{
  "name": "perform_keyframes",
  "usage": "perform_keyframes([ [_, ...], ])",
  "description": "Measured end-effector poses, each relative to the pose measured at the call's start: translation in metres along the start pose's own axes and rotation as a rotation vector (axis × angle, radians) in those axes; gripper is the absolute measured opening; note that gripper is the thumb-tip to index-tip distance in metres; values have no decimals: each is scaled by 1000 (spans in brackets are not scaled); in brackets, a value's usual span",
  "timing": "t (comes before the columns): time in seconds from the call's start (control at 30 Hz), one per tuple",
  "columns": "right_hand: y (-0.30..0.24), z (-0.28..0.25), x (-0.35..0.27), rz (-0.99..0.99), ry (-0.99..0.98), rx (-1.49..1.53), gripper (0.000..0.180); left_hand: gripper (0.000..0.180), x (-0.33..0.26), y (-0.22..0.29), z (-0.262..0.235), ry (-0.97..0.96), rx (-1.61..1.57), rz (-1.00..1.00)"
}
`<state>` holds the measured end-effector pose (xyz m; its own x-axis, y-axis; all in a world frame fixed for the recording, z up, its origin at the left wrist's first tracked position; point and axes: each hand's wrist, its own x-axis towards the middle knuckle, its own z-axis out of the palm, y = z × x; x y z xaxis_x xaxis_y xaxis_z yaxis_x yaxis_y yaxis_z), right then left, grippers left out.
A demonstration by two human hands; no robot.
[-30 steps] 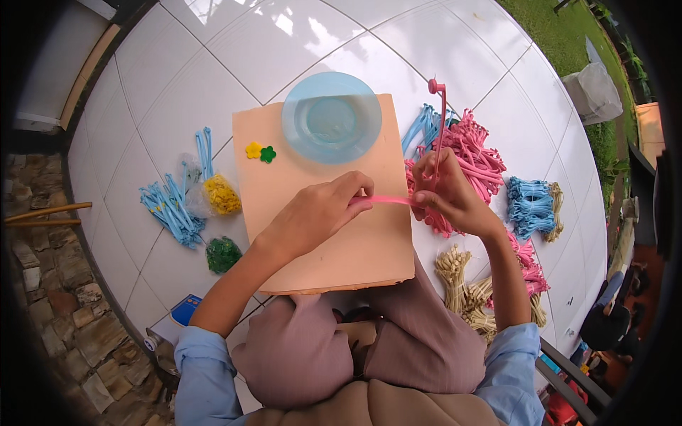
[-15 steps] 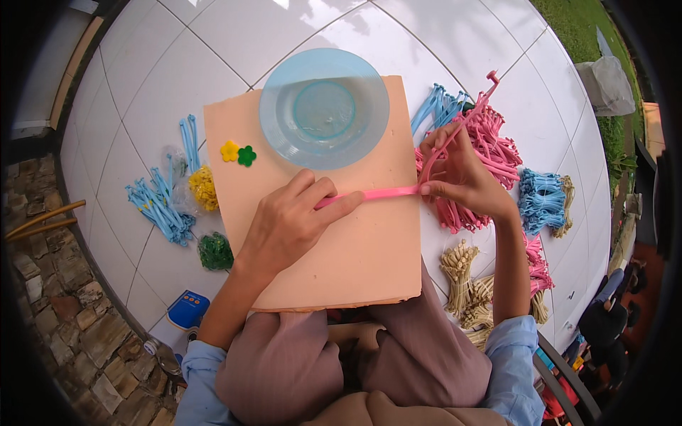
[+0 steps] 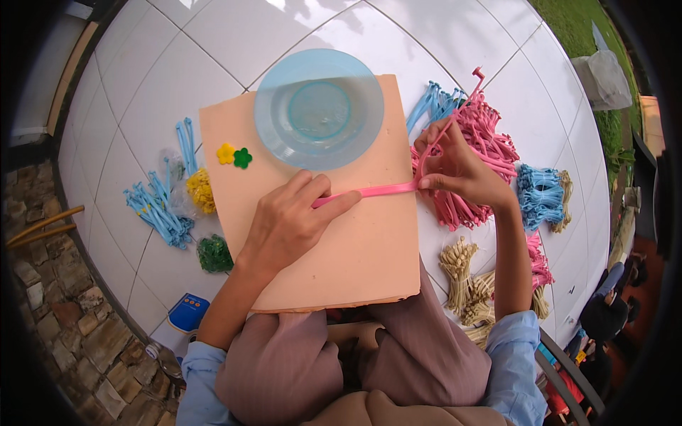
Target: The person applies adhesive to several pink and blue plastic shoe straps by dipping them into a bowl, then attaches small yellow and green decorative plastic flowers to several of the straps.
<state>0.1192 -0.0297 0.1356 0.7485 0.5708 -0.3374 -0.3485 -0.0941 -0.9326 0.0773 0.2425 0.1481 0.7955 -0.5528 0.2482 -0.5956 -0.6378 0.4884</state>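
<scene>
White floor tiles point(image 3: 149, 82) carry blue strands point(image 3: 158, 213), a bag of yellow pieces point(image 3: 202, 190) and a bag of green pieces point(image 3: 214, 253) at the frame's left, with a pink heap point(image 3: 472, 188), cream bundles point(image 3: 458, 266) and a blue bundle point(image 3: 541, 199) at its right. On the peach-coloured board point(image 3: 355, 255), mid-frame, a translucent blue bowl point(image 3: 270, 131) sits toward the top, a yellow flower point(image 3: 226, 153) and a green flower point(image 3: 243, 157) near its lower left.
</scene>
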Motion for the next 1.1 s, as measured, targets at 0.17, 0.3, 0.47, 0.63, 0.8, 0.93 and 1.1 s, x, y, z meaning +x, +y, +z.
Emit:
perform_keyframes([
  [0.17,10,-4,2,17,-39,116,50,33,0,1,1,23,-11,2],
  [0.3,9,-2,3,12,-76,143,54,32,-1,-1,3,29,-23,7],
  [0.47,7,-2,5,104,-35,134,51,34,0,-2,4,34,-35,1],
  [0.63,5,-1,0,34,-38,118,49,36,-3,-6,6,22,15,36],
  [0.8,8,-1,1,-10,-31,137,47,37,-2,-5,6,-7,24,49],
  [0.93,4,0,1,-7,-40,122,47,37,-1,-3,6,26,-7,29],
  [1.1,2,2,0,-6,-25,103,46,37,-3,-5,7,27,-9,32],
])
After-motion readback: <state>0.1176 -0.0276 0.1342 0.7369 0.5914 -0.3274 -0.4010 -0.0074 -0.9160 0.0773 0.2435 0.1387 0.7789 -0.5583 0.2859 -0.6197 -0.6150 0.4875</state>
